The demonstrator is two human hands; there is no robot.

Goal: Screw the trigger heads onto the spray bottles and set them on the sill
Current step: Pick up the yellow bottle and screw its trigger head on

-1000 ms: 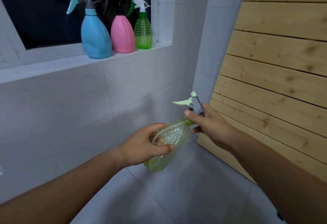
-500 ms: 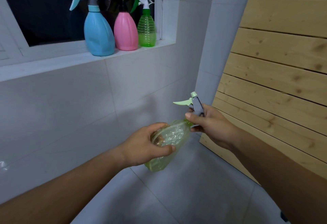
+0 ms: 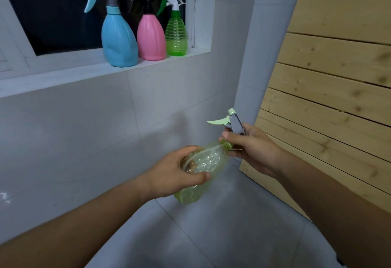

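Observation:
A clear yellow-green spray bottle point(image 3: 208, 162) is held tilted in mid-air, its neck pointing up and to the right. My left hand point(image 3: 175, 172) wraps around its body. My right hand point(image 3: 251, 147) grips the grey and pale-green trigger head point(image 3: 231, 120) at the bottle's neck. On the white window sill point(image 3: 63, 77) stand a blue bottle point(image 3: 118, 37), a pink bottle point(image 3: 151, 37) and a small green ribbed bottle point(image 3: 176, 37), each upright with a trigger head on top.
The sill runs left from the blue bottle along a dark window. A white tiled wall lies below it and a grey tiled floor point(image 3: 222, 236) beneath my arms. Light wooden slats point(image 3: 338, 98) fill the right side.
My hands and the held bottle stay in nearly the same place. The view has shifted slightly, so the sill bottles sit a little further right in the picture.

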